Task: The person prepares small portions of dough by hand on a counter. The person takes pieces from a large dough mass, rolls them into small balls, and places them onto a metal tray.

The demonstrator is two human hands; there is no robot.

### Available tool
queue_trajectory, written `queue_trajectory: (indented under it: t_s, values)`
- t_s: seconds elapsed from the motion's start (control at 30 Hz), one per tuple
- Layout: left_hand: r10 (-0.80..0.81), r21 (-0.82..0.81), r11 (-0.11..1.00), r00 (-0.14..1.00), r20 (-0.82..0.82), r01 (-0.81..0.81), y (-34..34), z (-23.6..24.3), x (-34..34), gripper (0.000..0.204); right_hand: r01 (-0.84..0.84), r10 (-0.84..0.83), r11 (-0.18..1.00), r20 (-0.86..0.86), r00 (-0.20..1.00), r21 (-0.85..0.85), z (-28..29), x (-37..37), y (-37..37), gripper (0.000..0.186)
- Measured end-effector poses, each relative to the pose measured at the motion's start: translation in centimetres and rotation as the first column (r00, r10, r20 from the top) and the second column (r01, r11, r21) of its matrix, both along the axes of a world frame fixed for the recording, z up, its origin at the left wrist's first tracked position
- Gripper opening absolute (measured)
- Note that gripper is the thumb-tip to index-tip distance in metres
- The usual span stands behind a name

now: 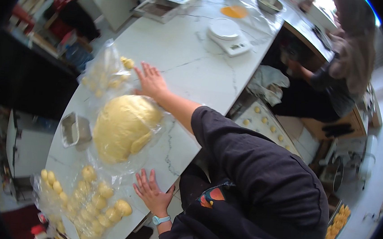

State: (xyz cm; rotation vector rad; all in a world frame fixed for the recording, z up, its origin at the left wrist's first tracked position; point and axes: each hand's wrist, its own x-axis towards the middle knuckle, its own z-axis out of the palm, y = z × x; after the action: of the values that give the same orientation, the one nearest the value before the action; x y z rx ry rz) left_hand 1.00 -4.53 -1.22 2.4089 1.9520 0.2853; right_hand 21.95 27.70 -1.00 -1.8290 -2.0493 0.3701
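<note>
dough mound [125, 128], dough balls [99, 200], scale [228, 36], metal scraper [74, 129]

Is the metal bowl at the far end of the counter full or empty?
Empty, as far as the view shows: the metal bowl shows only bare shiny inside, with nothing visible in it, beside the orange disc.

counter: white marble-look top [191, 61] | floor: pale tiles [369, 210] at right | furniture: white cabinet [25, 144] at left, dark shelves [19, 74] beyond | light: bright daylight
</note>
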Motion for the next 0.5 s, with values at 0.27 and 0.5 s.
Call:
queue_trajectory:
  t_s: [0.27, 0.5]
  values:
    - [-0.01, -0.004, 1.0, 0.999, 0.037, 0.01, 0.0, 0.4, -0.1, 0.093, -0.005, 0.006, 0.992, -0.006, 1.0, 0.13, 0.2, -1.5, 4.6, 0.055]
    - [-0.032, 0.006, 0.999, 0.999, 0.035, 0.032, 0.0, 0.6, 0.4, 0.093, -0.01, 0.094, 0.976, -0.381, 0.92, 0.219, -0.9, 0.2, 6.1, 0.037]
